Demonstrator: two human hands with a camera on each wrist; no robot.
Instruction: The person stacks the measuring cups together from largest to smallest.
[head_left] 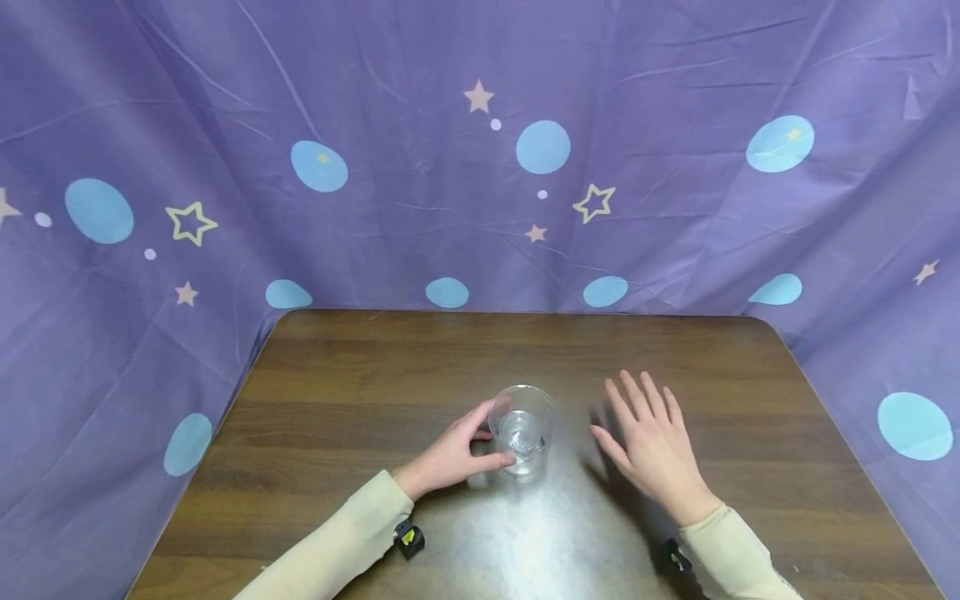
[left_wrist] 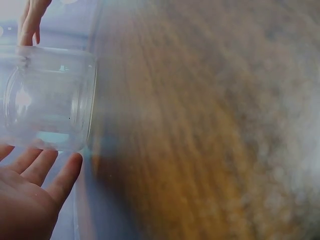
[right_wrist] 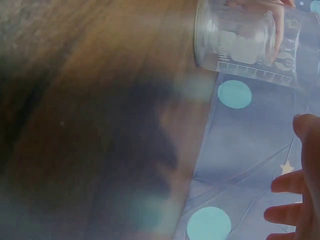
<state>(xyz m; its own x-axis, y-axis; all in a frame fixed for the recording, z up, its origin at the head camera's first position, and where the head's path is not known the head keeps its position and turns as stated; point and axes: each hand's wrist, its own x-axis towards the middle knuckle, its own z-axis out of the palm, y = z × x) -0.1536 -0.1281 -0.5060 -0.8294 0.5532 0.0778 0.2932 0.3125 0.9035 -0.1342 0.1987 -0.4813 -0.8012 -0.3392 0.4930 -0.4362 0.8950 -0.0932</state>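
Observation:
A clear glass beaker (head_left: 525,429) stands upright near the middle of the wooden table. White printed markings show on its side in the right wrist view. My left hand (head_left: 457,450) is at its left side, thumb across the front and fingers toward the back, holding it lightly. In the left wrist view, that hand's fingertips (left_wrist: 75,160) meet the glass; its thumb is not visible there. To the right of the beaker (right_wrist: 245,45), and apart from it, my right hand (head_left: 656,454) hovers with spread fingers and holds nothing. Whether the beaker contains liquid is hard to tell.
The brown wooden table (head_left: 360,350) has rounded far corners. A purple curtain (head_left: 405,167) with blue dots and stars surrounds its back and sides. A small black device sits at the left wrist (head_left: 408,537) and another at the right wrist (head_left: 677,556).

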